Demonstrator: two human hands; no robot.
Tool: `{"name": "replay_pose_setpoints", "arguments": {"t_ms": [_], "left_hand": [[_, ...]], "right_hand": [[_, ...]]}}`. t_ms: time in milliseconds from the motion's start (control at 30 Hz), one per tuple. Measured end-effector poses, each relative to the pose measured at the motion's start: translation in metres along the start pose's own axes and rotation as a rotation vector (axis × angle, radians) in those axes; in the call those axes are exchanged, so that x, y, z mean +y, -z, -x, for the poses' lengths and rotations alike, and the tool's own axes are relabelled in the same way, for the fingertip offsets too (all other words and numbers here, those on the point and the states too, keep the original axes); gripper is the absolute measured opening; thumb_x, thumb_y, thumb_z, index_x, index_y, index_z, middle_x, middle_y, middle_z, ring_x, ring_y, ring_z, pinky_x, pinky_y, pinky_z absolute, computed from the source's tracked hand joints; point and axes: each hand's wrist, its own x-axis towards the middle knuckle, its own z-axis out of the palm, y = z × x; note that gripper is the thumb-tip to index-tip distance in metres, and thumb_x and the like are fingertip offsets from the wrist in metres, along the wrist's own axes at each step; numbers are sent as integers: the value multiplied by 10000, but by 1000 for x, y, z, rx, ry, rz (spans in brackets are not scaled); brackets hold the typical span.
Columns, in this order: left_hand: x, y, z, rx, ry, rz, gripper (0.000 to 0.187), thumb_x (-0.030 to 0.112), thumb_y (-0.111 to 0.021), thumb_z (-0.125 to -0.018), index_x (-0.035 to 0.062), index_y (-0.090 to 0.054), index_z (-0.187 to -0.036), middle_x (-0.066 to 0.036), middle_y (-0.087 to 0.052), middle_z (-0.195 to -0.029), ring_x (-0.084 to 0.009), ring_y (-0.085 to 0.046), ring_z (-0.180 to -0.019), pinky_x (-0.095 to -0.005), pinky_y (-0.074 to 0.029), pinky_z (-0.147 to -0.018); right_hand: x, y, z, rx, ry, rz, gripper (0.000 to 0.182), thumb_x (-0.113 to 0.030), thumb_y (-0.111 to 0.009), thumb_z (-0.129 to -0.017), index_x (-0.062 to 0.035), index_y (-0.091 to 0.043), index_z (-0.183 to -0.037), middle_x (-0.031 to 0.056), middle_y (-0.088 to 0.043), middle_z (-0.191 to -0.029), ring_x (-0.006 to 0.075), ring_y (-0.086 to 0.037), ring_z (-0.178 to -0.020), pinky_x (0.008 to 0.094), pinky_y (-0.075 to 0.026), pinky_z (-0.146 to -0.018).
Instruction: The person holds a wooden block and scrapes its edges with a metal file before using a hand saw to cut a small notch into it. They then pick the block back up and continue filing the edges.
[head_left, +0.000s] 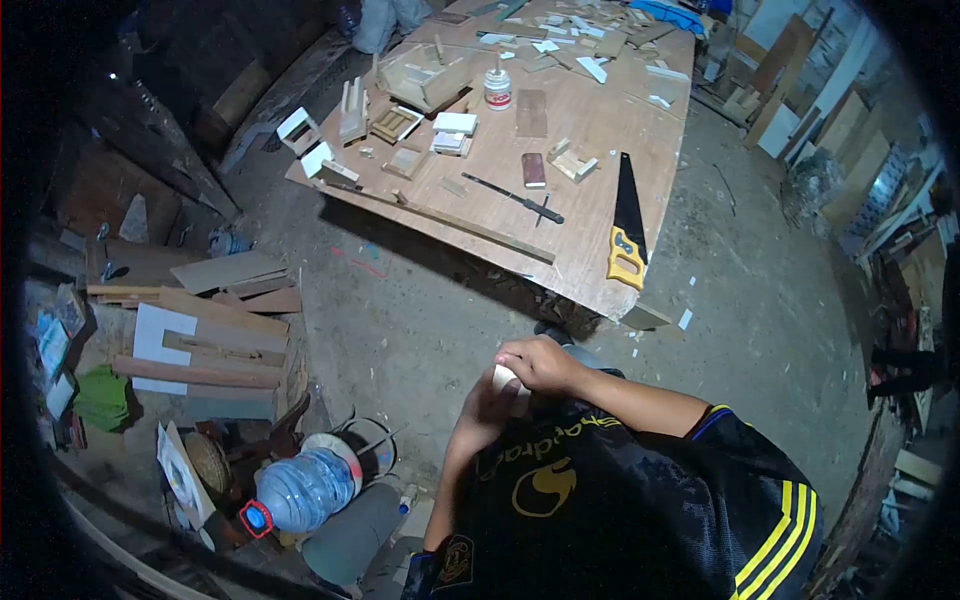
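Both my hands meet close to my chest, over the concrete floor in front of the workbench. My right hand [540, 362] curls over the top of a small white piece [503, 379] and grips it. From below and on the left, my left hand [484, 408] cups the same piece. Most of the piece is hidden by my fingers, so I cannot tell what it is. My dark shirt with yellow sleeve stripes [620, 490] fills the lower frame.
A large plywood workbench [590, 250] stands ahead. It carries a yellow-handled handsaw [627, 225], a glue bottle [497, 88], a long wooden strip [450, 217] and several small wood blocks and frames. Boards [215, 330] lie stacked at left. A water jug [300, 492] lies at lower left.
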Motion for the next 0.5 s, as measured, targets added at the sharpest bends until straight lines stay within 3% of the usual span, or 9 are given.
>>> {"name": "replay_pose_setpoints", "arguments": {"t_ms": [200, 300, 400, 467, 500], "left_hand": [[-5, 4, 11, -45, 72, 169, 323, 308, -568, -952, 32, -501, -1106, -58, -637, -836, -146, -614, -697, -280, -499, -625], [-4, 0, 17, 63, 47, 157, 287, 269, -569, -951, 18, -518, -1078, -62, -636, -818, -140, -608, -694, -280, -500, -622], [-17, 2, 15, 5, 80, 262, 254, 234, -568, -946, -1, -539, -1039, -69, -639, -801, -141, -602, -694, -285, -498, -625], [15, 3, 17, -52, 128, -107, 221, 192, -547, -946, -15, -550, -1024, -76, -641, -796, -146, -600, -694, -290, -495, -621], [14, 3, 17, -53, 129, -109, 221, 192, -547, -946, -15, -550, -1024, -76, -641, -796, -146, -600, -694, -290, -495, -621]], "right_hand": [[-6, -8, -3, -90, -68, -69, 269, -278, -517, -938, -34, -624, -899, 193, -626, -816, 365, -625, -770, 400, -489, -673], [-9, -7, -3, -67, -40, 18, 327, -341, -516, -938, -51, -628, -838, 171, -620, -772, 354, -613, -719, 396, -477, -638], [-7, 3, -5, -241, -36, 193, 384, -402, -521, -931, -61, -621, -783, 162, -608, -736, 352, -597, -681, 403, -457, -603], [-4, 4, -4, -295, -3, 129, 398, -409, -528, -929, -57, -605, -759, 159, -594, -712, 353, -576, -663, 406, -440, -584], [-3, 5, -3, -293, -4, 128, 398, -409, -528, -929, -57, -605, -759, 159, -594, -712, 353, -576, -663, 406, -440, -584]]}}
